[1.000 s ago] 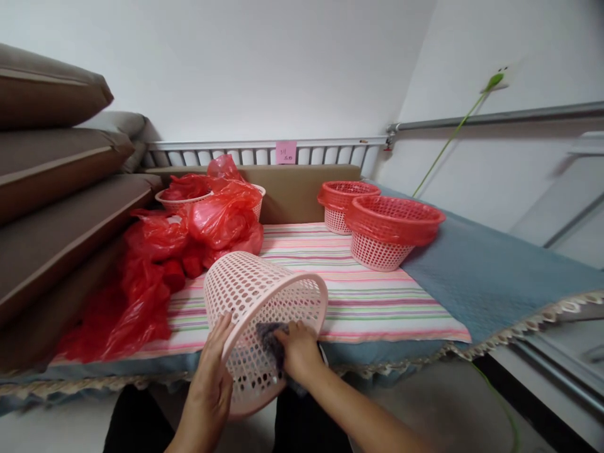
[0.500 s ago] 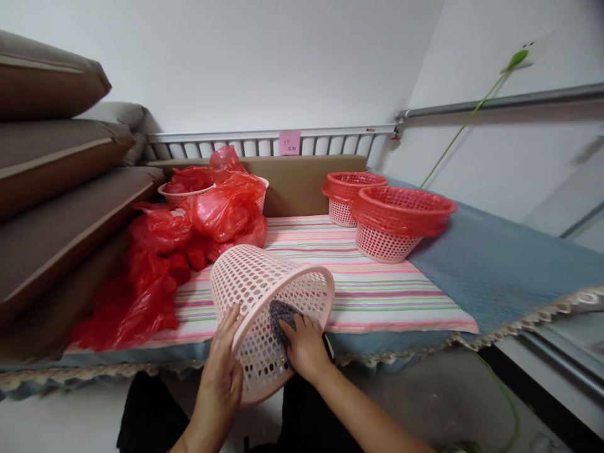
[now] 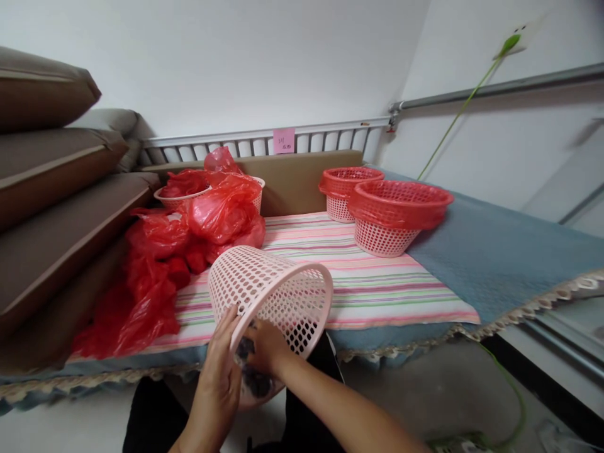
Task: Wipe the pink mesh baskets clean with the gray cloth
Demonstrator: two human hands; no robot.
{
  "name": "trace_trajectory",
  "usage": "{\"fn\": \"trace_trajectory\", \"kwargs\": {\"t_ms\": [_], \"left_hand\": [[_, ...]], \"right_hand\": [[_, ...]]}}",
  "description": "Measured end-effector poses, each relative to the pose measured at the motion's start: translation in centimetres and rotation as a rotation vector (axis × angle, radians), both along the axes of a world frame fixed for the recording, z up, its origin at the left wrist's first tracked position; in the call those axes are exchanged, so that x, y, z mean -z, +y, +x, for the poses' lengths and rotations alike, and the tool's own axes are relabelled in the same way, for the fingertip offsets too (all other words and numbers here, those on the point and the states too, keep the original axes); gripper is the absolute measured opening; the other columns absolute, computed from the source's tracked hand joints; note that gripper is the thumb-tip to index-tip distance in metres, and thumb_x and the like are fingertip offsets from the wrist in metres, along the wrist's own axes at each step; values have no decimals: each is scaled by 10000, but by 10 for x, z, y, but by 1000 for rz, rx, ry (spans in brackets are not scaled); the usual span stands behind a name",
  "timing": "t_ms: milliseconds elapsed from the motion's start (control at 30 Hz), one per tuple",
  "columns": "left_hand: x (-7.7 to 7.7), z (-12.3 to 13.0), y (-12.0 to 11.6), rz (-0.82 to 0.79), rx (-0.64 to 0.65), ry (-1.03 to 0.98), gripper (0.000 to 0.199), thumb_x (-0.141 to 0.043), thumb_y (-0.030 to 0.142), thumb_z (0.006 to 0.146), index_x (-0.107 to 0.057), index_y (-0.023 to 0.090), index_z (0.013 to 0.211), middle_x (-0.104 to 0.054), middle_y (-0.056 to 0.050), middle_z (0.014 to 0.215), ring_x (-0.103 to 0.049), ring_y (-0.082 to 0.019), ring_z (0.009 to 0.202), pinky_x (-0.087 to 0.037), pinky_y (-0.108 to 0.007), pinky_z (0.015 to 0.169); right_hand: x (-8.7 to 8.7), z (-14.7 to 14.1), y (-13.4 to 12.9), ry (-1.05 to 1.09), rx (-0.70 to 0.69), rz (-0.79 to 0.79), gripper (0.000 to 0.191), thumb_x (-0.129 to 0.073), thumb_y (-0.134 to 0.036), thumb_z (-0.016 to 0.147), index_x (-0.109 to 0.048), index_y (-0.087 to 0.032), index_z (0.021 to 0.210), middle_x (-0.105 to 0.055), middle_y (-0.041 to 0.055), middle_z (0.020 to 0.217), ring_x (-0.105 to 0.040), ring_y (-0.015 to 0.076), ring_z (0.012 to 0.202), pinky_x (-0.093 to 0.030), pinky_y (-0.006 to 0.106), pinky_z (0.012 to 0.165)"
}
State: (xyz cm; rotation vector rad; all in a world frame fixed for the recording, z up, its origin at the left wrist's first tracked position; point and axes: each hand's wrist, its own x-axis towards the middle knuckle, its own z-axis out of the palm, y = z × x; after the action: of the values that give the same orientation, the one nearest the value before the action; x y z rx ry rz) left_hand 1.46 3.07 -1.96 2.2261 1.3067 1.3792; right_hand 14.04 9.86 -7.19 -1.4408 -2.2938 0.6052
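A pale pink perforated plastic basket point(image 3: 250, 277) lies tipped on its side at the front edge of the bed, its mouth turned toward me. My left hand point(image 3: 219, 365) grips its rim on the left, fingers on the outer wall. Inside the basket, my right hand point(image 3: 267, 346) is closed on a dark grey cloth point(image 3: 257, 380) and presses it to the inner wall at the left. Part of that hand's fingers is hidden by the wall and the cloth.
Red plastic bags point(image 3: 221, 214) are heaped at the left, by another basket point(image 3: 177, 200). Two baskets lined with red bags point(image 3: 401, 201) stand at the right on a striped cloth point(image 3: 377, 292). Stacked cushions point(image 3: 51, 226) rise at far left. A green cord point(image 3: 453, 126) hangs from a wall socket.
My right hand has moved the cloth from the basket's right inner side to its lower left inner wall. My left hand keeps its hold on the rim. The view has shifted slightly.
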Motion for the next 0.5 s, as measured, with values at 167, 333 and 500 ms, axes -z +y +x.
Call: {"fn": "trace_trajectory", "kwargs": {"t_ms": [167, 333, 500], "left_hand": [[-29, 0, 2, -17, 53, 113, 850, -332, -71, 638, -310, 309, 1398, -353, -24, 1464, -290, -230, 1361, -262, -506, 1117], [-44, 25, 19, 2, 157, 149, 885, -343, -66, 577, -332, 277, 1392, -380, -66, 1445, -296, -265, 1353, -248, -588, 1095], [-52, 50, 32, -13, 200, 159, 861, -344, -70, 587, -335, 253, 1385, -366, -74, 1454, -273, -259, 1363, -230, -571, 1107]], "right_hand": [[-9, 57, 18, -397, 93, 166, 290, -591, -151, 660, -651, -185, 941, -605, 139, 1017, -508, 308, 1001, -358, 428, 849], [-1, 72, 20, -418, 221, 229, 382, -544, -299, 775, -557, -170, 1134, -557, 173, 1083, -468, 323, 1018, -303, 476, 882], [20, 65, 9, -344, 315, 206, 477, -553, -397, 775, -499, -207, 1209, -541, 151, 1101, -456, 323, 1038, -311, 453, 869]]}}
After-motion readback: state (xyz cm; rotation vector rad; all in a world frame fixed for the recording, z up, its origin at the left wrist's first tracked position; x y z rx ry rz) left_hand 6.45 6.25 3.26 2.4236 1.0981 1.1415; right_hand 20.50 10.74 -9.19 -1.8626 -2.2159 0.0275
